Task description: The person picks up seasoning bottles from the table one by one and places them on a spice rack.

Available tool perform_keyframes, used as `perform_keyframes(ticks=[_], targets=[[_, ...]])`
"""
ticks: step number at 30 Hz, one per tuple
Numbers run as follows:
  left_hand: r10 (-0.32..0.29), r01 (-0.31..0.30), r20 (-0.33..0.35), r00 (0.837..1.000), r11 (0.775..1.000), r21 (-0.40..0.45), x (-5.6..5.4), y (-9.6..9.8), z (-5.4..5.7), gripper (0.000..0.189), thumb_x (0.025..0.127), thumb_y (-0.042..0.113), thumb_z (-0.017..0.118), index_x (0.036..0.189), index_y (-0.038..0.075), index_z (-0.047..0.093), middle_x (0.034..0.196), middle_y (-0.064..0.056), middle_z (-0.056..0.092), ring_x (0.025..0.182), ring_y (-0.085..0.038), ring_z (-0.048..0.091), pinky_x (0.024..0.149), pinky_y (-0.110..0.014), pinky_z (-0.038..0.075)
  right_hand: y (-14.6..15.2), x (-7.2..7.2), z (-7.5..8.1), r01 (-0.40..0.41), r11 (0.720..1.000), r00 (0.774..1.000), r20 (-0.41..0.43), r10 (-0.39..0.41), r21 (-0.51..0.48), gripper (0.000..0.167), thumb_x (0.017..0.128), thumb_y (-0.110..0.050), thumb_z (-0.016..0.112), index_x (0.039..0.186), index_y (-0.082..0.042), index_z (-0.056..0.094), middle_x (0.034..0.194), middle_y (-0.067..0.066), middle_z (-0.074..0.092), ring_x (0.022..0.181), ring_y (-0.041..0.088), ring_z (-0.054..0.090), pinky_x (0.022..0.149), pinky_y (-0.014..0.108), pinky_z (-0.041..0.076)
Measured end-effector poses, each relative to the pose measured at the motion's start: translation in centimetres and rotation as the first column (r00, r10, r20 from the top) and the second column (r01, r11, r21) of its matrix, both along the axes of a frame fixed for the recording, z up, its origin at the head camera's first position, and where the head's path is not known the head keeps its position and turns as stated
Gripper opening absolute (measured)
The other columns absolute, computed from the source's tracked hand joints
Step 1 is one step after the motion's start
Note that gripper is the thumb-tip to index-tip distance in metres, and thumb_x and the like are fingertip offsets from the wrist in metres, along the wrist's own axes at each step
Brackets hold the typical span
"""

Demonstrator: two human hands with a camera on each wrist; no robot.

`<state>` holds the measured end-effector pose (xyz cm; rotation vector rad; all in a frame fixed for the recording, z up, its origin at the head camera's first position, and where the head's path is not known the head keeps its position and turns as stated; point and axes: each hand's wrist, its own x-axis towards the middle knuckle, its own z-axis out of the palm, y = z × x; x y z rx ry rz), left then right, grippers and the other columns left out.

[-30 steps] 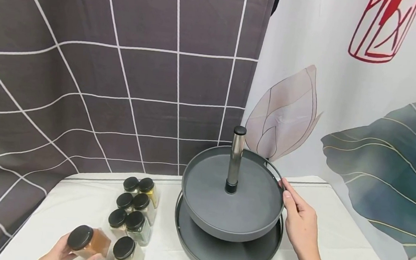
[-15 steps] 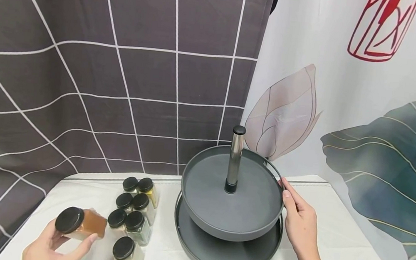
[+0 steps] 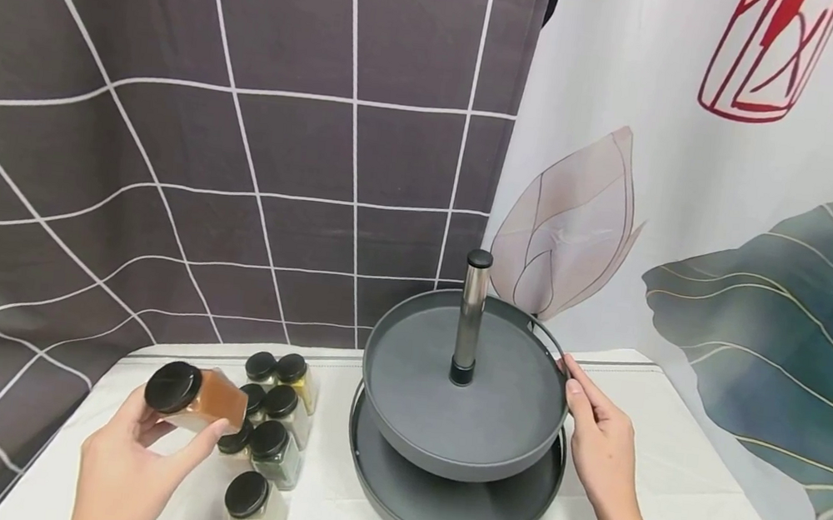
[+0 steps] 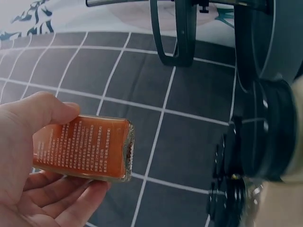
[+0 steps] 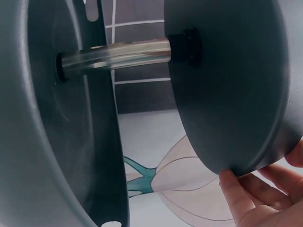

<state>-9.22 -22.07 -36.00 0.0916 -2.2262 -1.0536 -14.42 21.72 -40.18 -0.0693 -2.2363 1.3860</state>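
Note:
My left hand [image 3: 134, 459] grips a spice jar [image 3: 210, 399] of orange-brown powder, thumb on one side and fingers on the other. The jar lies tilted, its black lid toward the left, and partly covers other jars behind it. White print runs along its side in the left wrist view. At the right, my right hand [image 3: 604, 454] pinches the rim of a dark grey two-tier round tray [image 3: 412, 385]. In the right wrist view, fingertips [image 5: 229, 182] meet the edge of the upper tier. A shiny metal post [image 3: 469, 324] stands in the tray's middle.
Several spice jars [image 3: 284, 457] with black lids stand in a cluster left of the tray. Both tiers hold nothing. A white-covered table [image 3: 326, 452] lies under everything, with a dark gridded curtain [image 3: 284, 147] and a white leaf-printed curtain [image 3: 600, 77] behind.
My left hand has raised the jar, first drifting left, then back right toward the jar cluster. My right hand stays on the tray, which has not turned.

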Motion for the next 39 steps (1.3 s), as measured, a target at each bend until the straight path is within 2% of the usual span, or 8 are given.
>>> perform_keyframes(ticks=[7, 14, 21, 25, 30, 33, 36, 39], targets=[[-0.092, 0.092, -0.024, 0.995, 0.996, -0.012, -1.4, 1.7, 1.3, 0.056, 0.064, -0.002, 0.092, 0.113, 0.007, 0.068, 0.094, 0.019, 0.069, 0.088, 0.013, 0.063, 0.081, -0.005, 0.05, 0.0, 0.0, 0.0, -0.001, 1.0, 1.0, 0.003, 0.001, -0.012, 0.037, 0.108, -0.023, 0.049, 0.142, -0.015, 0.059, 0.135, 0.006, 0.063, 0.11, -0.016, 0.054, 0.092, 0.001, 0.04], [-0.179, 0.179, -0.026, 0.983, 0.984, -0.018, -2.9, 3.3, 2.2, 0.058, 0.065, -0.003, 0.091, 0.117, 0.003, 0.065, 0.1, -0.005, 0.074, 0.092, 0.009, 0.064, 0.083, -0.008, 0.051, -0.1, -0.1, -0.1, 0.0, 1.0, 1.0, 0.014, 0.0, -0.02, 0.037, 0.108, -0.024, 0.048, 0.142, -0.015, 0.058, 0.136, 0.005, 0.063, 0.113, -0.015, 0.053, 0.093, 0.002, 0.039], [-0.254, 0.254, -0.041, 0.966, 0.967, 0.003, -4.5, 4.7, 3.2, 0.054, 0.069, 0.001, 0.09, 0.116, 0.004, 0.065, 0.101, -0.006, 0.074, 0.092, 0.006, 0.064, 0.083, -0.008, 0.051, -0.1, -0.1, -0.1, -0.002, 1.0, 1.0, 0.015, 0.002, -0.025, 0.037, 0.108, -0.023, 0.048, 0.142, -0.015, 0.058, 0.136, 0.005, 0.063, 0.112, -0.015, 0.053, 0.092, 0.002, 0.04], [-0.29, 0.29, -0.034, 0.956, 0.957, -0.009, -5.4, 5.3, 3.7, 0.052, 0.072, 0.005, 0.09, 0.118, 0.005, 0.065, 0.104, -0.005, 0.074, 0.095, -0.002, 0.068, 0.083, -0.012, 0.053, -0.1, -0.1, -0.1, -0.002, 1.0, 1.0, 0.014, 0.002, -0.024, 0.037, 0.108, -0.024, 0.048, 0.142, -0.015, 0.058, 0.135, 0.005, 0.063, 0.112, -0.015, 0.054, 0.092, 0.002, 0.04], [-0.297, 0.296, -0.012, 0.955, 0.954, -0.053, -6.3, 6.4, 4.1, 0.047, 0.074, 0.01, 0.089, 0.115, 0.007, 0.066, 0.098, -0.002, 0.075, 0.091, -0.014, 0.072, 0.078, -0.023, 0.059, -0.1, 0.0, 0.0, -0.005, 0.999, 1.0, 0.007, 0.006, -0.037, 0.037, 0.108, -0.023, 0.048, 0.142, -0.014, 0.058, 0.135, 0.007, 0.063, 0.112, -0.013, 0.055, 0.092, 0.003, 0.042], [-0.311, 0.311, -0.003, 0.95, 0.949, -0.058, -6.8, 7.2, 4.4, 0.045, 0.073, 0.012, 0.089, 0.112, 0.008, 0.066, 0.094, -0.001, 0.076, 0.088, -0.014, 0.073, 0.077, -0.03, 0.061, -0.1, 0.1, 0.0, -0.009, 0.999, 1.0, 0.002, 0.009, -0.05, 0.037, 0.108, -0.022, 0.048, 0.142, -0.013, 0.059, 0.136, 0.007, 0.063, 0.111, -0.013, 0.056, 0.091, 0.004, 0.043], [-0.336, 0.336, 0.005, 0.942, 0.941, -0.045, -7.2, 7.9, 4.7, 0.046, 0.073, 0.013, 0.09, 0.112, 0.008, 0.066, 0.093, -0.002, 0.076, 0.089, -0.014, 0.073, 0.081, -0.034, 0.061, -0.1, 0.0, 0.0, -0.011, 0.998, 1.0, -0.002, 0.011, -0.055, 0.036, 0.107, -0.022, 0.049, 0.141, -0.013, 0.059, 0.135, 0.008, 0.063, 0.11, -0.013, 0.057, 0.091, 0.004, 0.043], [-0.338, 0.338, 0.014, 0.941, 0.94, -0.055, -7.6, 8.4, 5.0, 0.047, 0.072, 0.015, 0.09, 0.113, 0.009, 0.066, 0.094, -0.001, 0.075, 0.088, -0.015, 0.072, 0.083, -0.037, 0.06, -0.1, 0.1, 0.1, -0.01, 0.999, 1.0, 0.002, 0.01, -0.051, 0.037, 0.108, -0.023, 0.049, 0.141, -0.013, 0.059, 0.135, 0.008, 0.063, 0.11, -0.012, 0.057, 0.091, 0.004, 0.043]])
